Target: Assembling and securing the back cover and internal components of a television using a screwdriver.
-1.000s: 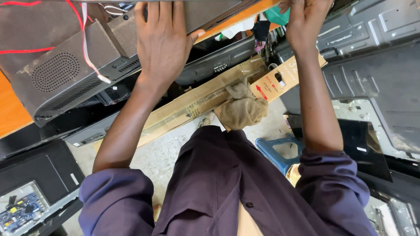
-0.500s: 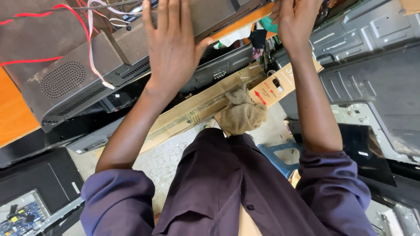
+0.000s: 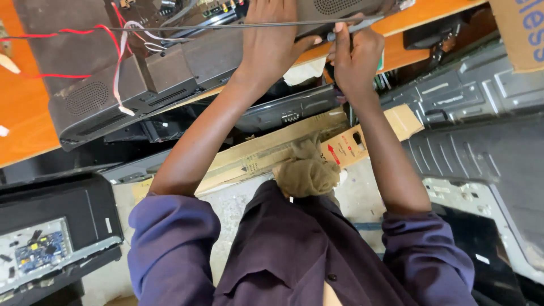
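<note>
While the view looks down past a purple shirt (image 3: 294, 255):
Floor: tan rag (image 3: 306, 170) on long cardboard box (image 3: 255, 158).
Counter (image 3: 22, 113): orange, carrying the dark TV back panel (image 3: 141, 73).
Left hand (image 3: 275, 39): flat on the panel, shifted rightward since before.
Right hand (image 3: 354, 56): newly clamped on a grey tool (image 3: 354, 27) touching the panel edge.

Right hand (image 3: 356, 59) now off the casing (image 3: 170, 73), around a thin tool (image 3: 354, 26).
</note>
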